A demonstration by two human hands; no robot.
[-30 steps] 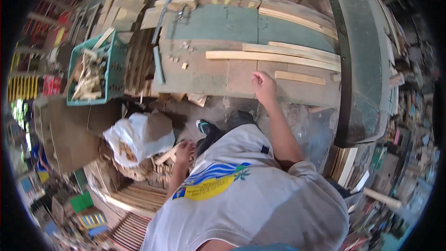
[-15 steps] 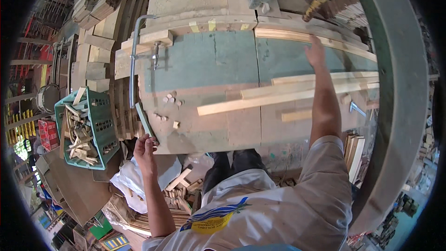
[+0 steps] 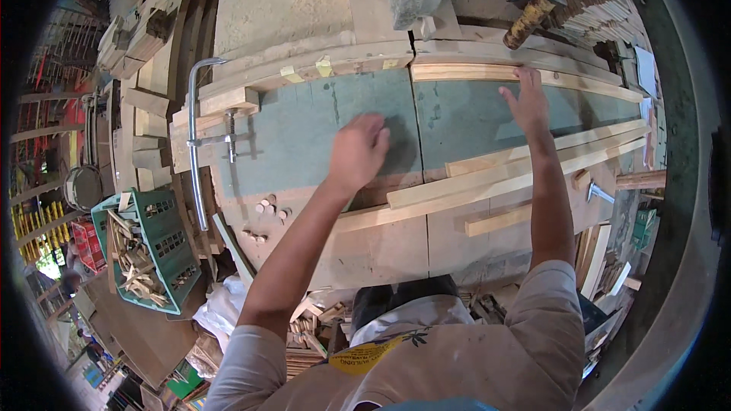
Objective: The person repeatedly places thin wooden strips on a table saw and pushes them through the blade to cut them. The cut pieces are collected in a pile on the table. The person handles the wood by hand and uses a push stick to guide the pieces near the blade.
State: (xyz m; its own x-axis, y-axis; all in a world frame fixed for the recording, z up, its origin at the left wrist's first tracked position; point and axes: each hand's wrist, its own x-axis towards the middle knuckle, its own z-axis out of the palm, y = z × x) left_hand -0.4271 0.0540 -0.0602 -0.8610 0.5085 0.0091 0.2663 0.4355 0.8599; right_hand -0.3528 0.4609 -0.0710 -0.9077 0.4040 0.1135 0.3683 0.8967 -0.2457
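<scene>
My right hand (image 3: 529, 103) is open, its fingers at the near edge of a long pale wooden strip (image 3: 464, 71) against the bench's back rail. The thumb stands apart from the fingers. Over the middle of the green bench surface (image 3: 293, 125) is my left hand (image 3: 356, 154), blurred, its fingers bent and partly hidden; whether it holds anything I cannot tell. Long wooden strips (image 3: 487, 176) lie below and between my forearms, and a shorter wood piece (image 3: 496, 221) lies nearer my body. Several small round wooden plugs (image 3: 266, 204) sit near the left forearm.
A metal bar clamp (image 3: 199, 160) is fixed at the bench's left end, beside a green crate (image 3: 171, 217) of wood offcuts. A hammer-like metal tool (image 3: 599, 192) lies at right. Beyond the back rail stands a yellowish cylindrical handle (image 3: 528, 21). A large grey frame (image 3: 670, 274) curves along the right.
My left hand has moved from the bench's front left edge, up and right, to over the middle. The right hand stays by the back strip. The view has shifted slightly.
</scene>
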